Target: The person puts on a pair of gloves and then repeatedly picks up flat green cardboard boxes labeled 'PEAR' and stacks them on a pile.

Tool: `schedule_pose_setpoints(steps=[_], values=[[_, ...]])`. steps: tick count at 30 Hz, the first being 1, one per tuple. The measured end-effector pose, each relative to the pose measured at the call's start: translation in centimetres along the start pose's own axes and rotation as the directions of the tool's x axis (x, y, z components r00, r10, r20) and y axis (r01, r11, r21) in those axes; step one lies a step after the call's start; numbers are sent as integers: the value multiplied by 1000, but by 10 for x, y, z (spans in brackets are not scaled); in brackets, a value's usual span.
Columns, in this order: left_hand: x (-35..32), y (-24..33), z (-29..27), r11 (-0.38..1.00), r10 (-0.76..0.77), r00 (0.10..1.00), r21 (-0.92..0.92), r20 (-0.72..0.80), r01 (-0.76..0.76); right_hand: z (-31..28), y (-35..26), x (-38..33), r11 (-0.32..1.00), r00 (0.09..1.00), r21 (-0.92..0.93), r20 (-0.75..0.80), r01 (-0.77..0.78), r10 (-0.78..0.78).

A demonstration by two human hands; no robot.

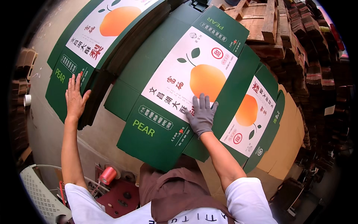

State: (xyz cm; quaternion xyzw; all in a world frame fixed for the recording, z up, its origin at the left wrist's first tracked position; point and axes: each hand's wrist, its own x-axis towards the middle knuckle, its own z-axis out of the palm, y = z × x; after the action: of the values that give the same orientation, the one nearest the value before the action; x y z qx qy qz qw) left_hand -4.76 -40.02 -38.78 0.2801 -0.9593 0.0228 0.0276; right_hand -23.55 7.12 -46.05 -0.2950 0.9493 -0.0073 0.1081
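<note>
A flat, unfolded green carton sheet (164, 93) lies before me, with white panels and large orange pears printed on it. My right hand (201, 114), in a grey glove, rests palm down on its middle panel with the fingers spread. To the left stands a stack of similar green printed carton sheets (56, 84), its dark layered edges showing on the right side. My bare left hand (77, 98) lies on the near end of that stack's top sheet, fingers stretched out and thumb apart. Neither hand grips anything.
Plain brown cardboard (285, 138) shows beyond the sheet's right end. Wooden pallets (257, 18) and stacked brown cardboard (309, 56) stand at the far right. A red spool (108, 174) sits at the lower left, near a perforated pale panel (41, 194).
</note>
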Motion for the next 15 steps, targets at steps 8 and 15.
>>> schedule_pose_setpoints(steps=[8, 15], values=[[21, 20, -4, 995, 77, 990, -69, 119, -69, 10, 55, -7, 923, 959, 385, -267, 18, 93], [4, 75, -58, 994, 107, 982, -33, 155, -103, -1, 74, -56, 992, 996, 122, -78, -23, 33]])
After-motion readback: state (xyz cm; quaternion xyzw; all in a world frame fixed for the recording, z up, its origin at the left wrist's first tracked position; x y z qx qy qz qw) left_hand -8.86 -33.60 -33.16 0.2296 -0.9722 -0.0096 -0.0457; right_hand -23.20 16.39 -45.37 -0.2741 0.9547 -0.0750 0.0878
